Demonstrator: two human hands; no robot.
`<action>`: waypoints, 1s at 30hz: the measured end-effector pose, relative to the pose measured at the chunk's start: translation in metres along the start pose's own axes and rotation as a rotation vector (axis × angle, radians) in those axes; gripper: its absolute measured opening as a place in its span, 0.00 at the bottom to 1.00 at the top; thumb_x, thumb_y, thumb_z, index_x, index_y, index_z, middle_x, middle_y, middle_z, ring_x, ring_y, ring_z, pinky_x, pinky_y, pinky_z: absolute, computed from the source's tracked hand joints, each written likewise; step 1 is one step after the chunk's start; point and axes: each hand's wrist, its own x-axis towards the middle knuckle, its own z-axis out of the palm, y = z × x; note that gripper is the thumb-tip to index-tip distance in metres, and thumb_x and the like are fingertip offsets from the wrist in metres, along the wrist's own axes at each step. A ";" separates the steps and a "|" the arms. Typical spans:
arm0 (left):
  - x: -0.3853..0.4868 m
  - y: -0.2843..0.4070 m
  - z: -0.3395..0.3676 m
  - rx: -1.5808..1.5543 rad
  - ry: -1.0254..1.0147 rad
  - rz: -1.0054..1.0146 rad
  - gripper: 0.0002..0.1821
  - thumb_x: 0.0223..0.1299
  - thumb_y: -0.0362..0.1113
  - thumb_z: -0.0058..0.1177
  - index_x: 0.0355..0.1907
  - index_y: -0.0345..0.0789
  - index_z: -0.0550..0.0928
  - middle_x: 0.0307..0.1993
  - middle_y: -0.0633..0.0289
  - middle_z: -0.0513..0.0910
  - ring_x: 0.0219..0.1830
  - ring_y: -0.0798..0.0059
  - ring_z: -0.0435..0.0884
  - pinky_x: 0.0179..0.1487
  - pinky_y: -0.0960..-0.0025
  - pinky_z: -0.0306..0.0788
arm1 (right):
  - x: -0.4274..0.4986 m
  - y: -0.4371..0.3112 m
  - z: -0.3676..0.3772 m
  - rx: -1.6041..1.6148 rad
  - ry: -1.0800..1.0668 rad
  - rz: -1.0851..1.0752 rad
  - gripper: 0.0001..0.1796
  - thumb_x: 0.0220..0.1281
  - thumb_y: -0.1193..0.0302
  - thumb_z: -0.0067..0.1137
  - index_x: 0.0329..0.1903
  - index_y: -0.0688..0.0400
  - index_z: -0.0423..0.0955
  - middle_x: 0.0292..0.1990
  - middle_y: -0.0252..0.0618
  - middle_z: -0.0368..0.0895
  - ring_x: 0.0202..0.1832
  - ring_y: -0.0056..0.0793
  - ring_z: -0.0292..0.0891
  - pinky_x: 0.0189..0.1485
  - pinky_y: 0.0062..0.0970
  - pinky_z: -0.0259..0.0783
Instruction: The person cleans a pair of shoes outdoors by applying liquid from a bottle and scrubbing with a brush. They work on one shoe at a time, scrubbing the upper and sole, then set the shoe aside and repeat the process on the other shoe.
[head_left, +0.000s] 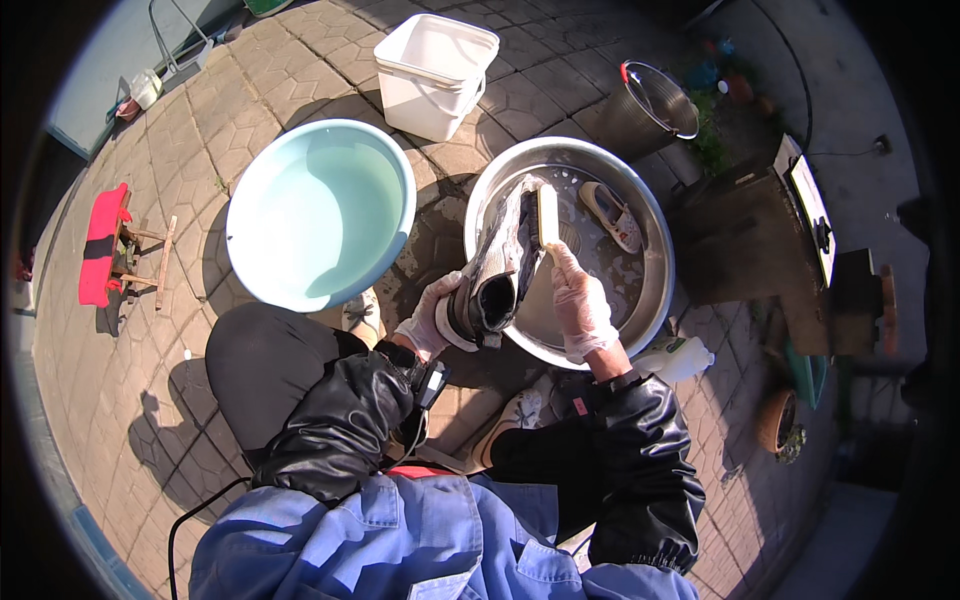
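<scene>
My left hand (429, 316), in a clear thin glove, grips the heel end of a grey shoe (493, 262). The shoe's opening faces me and its toe reaches out over a round metal basin (658, 292). In my gloved right hand (583, 306) is the handle of a scrub brush (549, 214) with a pale back. Its dark bristles press against the right side of the shoe, where whitish foam shows near the toe. A second, light patterned slip-on shoe (611, 217) lies inside the basin, in shallow dark water with bits of foam.
A light blue tub (238, 259) of water stands left of the basin. Behind them are a white square bucket (424, 101) and a metal pail (645, 112). A white plastic bottle (679, 358) lies near my right forearm. A red-topped stool (103, 244) stands far left.
</scene>
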 end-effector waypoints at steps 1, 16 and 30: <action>0.000 0.004 0.000 0.019 -0.060 -0.003 0.34 0.74 0.55 0.49 0.73 0.33 0.73 0.59 0.49 0.85 0.55 0.54 0.88 0.56 0.45 0.85 | -0.006 -0.003 0.004 0.023 0.040 -0.032 0.20 0.81 0.71 0.53 0.71 0.53 0.77 0.37 0.50 0.86 0.38 0.26 0.80 0.49 0.25 0.75; -0.010 0.005 0.011 0.178 0.216 -0.028 0.32 0.66 0.49 0.57 0.66 0.29 0.78 0.54 0.52 0.88 0.50 0.64 0.89 0.60 0.63 0.82 | 0.034 0.036 0.019 0.089 0.099 -0.205 0.20 0.80 0.69 0.57 0.70 0.50 0.78 0.44 0.59 0.87 0.49 0.53 0.86 0.52 0.33 0.76; -0.002 0.009 0.044 0.234 0.147 -0.140 0.35 0.55 0.31 0.62 0.69 0.27 0.76 0.52 0.53 0.87 0.46 0.65 0.89 0.56 0.68 0.84 | 0.043 0.032 -0.019 0.848 0.197 0.380 0.22 0.81 0.70 0.54 0.74 0.51 0.74 0.27 0.24 0.74 0.19 0.10 0.57 0.21 0.14 0.56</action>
